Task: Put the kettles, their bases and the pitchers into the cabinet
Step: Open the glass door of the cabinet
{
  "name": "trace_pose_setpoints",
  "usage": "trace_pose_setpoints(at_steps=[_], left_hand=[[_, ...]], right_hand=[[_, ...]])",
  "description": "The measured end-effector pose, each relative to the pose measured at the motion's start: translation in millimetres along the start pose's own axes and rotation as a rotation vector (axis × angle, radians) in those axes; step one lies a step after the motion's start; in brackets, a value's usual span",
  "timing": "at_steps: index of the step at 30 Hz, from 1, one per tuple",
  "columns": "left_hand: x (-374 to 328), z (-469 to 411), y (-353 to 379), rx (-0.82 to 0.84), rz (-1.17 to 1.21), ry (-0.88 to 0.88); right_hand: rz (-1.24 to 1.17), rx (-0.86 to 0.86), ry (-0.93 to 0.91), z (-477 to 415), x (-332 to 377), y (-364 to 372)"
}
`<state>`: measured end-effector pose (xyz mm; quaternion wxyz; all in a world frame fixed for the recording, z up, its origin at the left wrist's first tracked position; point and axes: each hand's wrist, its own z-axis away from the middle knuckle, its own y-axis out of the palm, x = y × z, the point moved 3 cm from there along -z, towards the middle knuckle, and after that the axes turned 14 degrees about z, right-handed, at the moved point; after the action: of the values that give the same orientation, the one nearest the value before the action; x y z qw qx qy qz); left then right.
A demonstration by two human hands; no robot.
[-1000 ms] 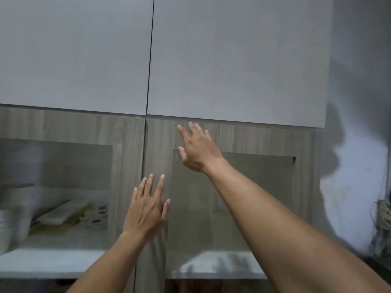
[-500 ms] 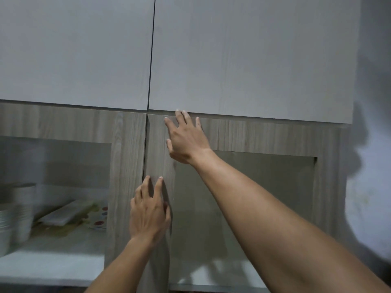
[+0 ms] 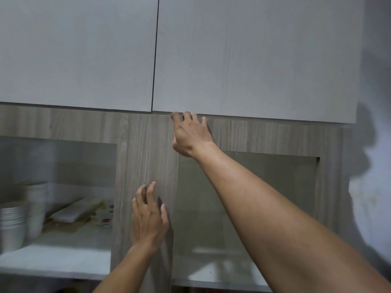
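Right hand: my right hand [image 3: 191,135] reached up, fingers [image 3: 187,117] curled at the lower edge of the upper right door [image 3: 254,58], holding nothing
Left hand: my left hand [image 3: 149,218] lay spread on the wood-grain lower door [image 3: 160,157], empty
Cabinet: shut above me
Left shelf: stacked white bowls [image 3: 12,220]
Kettles, bases, pitchers: out of view

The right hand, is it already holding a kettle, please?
No, the right hand is empty, its fingertips hooked at the bottom edge of the upper door, and no kettle is in view.
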<state>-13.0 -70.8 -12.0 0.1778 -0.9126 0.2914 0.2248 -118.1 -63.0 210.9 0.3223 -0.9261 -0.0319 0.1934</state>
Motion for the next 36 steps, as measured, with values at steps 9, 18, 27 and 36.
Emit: trace_pose_setpoints(at_steps=[9,18,27,36], left_hand=[[-25.6,4.5,-53.6,0.037,0.239,-0.287],[-65.0,59.9,-133.9,-0.002,0.336,-0.204],[-140.4,121.2,-178.7,0.105,0.351,-0.071],[-234.6,198.0,-208.6,0.141,0.333,0.010]], right_hand=[[-0.085,0.061,0.031,27.0,-6.3,-45.8],[-0.192,0.055,0.083,98.7,7.8,-115.8],[-0.278,0.064,0.117,183.6,-14.2,-201.2],[-0.302,0.101,0.138,276.9,-54.0,-268.5]])
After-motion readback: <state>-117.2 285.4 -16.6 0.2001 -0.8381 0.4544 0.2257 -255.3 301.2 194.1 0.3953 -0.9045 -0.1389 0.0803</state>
